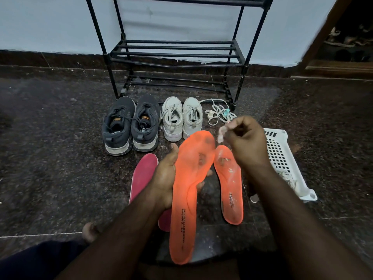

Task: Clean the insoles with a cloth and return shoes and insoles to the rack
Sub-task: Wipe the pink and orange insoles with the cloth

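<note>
2 pairs of shoes (150,123) sit before the rack (173,51), insoles (229,184) nearer, basket (282,156) right.

This looks like a home, likely an entry or hallway corner. A black metal rack (175,51) stands at the top centre against a pale painted wall (50,23) with a dark stone skirting. The floor (50,138) is dark speckled granite. Dark sneakers (129,124) and white sneakers (182,118) sit in front of the rack. At the upper right, a wooden doorway (323,33) shows more footwear beyond.
</note>
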The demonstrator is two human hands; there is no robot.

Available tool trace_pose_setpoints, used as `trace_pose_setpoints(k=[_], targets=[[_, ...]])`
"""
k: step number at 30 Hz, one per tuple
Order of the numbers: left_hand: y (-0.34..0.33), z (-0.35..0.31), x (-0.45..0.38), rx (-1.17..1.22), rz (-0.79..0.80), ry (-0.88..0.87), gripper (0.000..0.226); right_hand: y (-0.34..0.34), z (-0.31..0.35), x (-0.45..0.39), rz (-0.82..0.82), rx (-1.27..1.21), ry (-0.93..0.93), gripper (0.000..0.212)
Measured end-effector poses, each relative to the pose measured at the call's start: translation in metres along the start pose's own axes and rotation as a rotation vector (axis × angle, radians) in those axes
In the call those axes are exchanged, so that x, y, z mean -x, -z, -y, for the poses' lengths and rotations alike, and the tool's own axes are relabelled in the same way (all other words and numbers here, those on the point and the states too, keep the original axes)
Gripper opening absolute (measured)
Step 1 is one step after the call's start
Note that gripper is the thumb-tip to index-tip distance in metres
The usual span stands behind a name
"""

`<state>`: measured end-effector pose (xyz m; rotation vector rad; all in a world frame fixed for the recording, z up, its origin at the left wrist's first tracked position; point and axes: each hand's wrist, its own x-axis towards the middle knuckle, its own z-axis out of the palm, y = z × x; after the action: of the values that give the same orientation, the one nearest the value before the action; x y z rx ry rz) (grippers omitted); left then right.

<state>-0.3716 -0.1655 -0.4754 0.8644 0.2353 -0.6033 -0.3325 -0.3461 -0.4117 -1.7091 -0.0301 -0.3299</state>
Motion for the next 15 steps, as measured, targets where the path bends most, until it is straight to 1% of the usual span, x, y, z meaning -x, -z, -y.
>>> trace_pose_setpoints(k=[2,3,4,5,6,7,8,9,10,11,12,13,14,15], targets=[[-0.007,-0.003,0.007,-0.01,-0.031,0.023,0.078,0.011,0.003,-0.002,-0.014,-0.039,-0.024,0.032],[-0.005,-0.004,0.008,0.023,-0.042,0.029,0.075,0.014,0.003,-0.002,-0.017,-0.007,-0.038,0.031],[-0.011,-0.007,0.004,0.032,-0.046,0.028,0.073,0.014,0.003,0.0,-0.015,0.069,-0.028,0.029],[-0.017,-0.007,0.002,0.01,-0.09,0.029,0.07,0.011,0.002,0.003,-0.001,0.188,0.001,0.025],[-0.02,-0.007,-0.002,-0.018,-0.106,0.016,0.067,0.005,0.002,0.007,0.035,0.319,0.051,0.02],[-0.022,-0.008,-0.006,0.003,-0.124,0.004,0.064,-0.003,0.0,0.012,0.084,0.435,0.112,0.016],[-0.022,-0.008,-0.007,0.004,-0.176,0.007,0.059,-0.012,0.0,0.019,0.151,0.52,0.186,0.014],[-0.017,-0.005,-0.007,0.029,-0.192,0.042,0.056,-0.022,-0.001,0.025,0.221,0.577,0.272,0.014],[-0.016,-0.003,-0.004,0.047,-0.147,0.061,0.056,-0.029,-0.004,0.031,0.272,0.621,0.358,0.016],[-0.019,-0.004,0.002,0.038,-0.087,0.078,0.057,-0.035,-0.007,0.034,0.289,0.658,0.432,0.017],[-0.029,-0.007,0.008,0.013,-0.048,0.068,0.055,-0.038,-0.009,0.033,0.273,0.68,0.472,0.018],[-0.032,-0.011,0.012,0.02,-0.041,0.046,0.049,-0.038,-0.011,0.029,0.231,0.694,0.471,0.019],[-0.041,-0.018,0.016,0.017,0.017,-0.004,0.043,-0.037,-0.013,0.025,0.186,0.707,0.435,0.021],[-0.04,-0.019,0.019,0.032,0.034,-0.036,0.044,-0.034,-0.014,0.021,0.146,0.71,0.371,0.022]])
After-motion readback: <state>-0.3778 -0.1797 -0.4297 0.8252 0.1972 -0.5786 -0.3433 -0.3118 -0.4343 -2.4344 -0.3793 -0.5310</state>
